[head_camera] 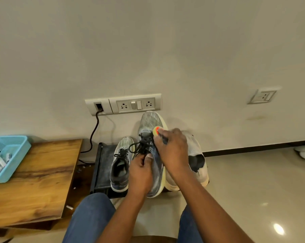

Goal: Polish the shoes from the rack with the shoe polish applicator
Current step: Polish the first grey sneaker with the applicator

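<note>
A seated person's left hand (140, 174) grips a grey running shoe (152, 151) at its collar, thumb by the black laces (141, 145), holding it raised with the toe pointing toward the wall. The right hand (172, 149), just beside the left and above the shoe's outer side, clasps a shoe polish applicator (156, 132) whose yellow sponge and orange rim show past the fingertips, touching the shoe near the top of the lacing. To the left of the left hand, the matching second shoe (121, 163) lies on a dark low rack (102, 165). Behind the right hand rests a white shoe (195, 155). Farther left, a wooden bench (37, 178) carries a blue basket (16, 149) of markers. A socket panel (123, 105) with a black cable (93, 132) sits on the wall beyond both hands.
</note>
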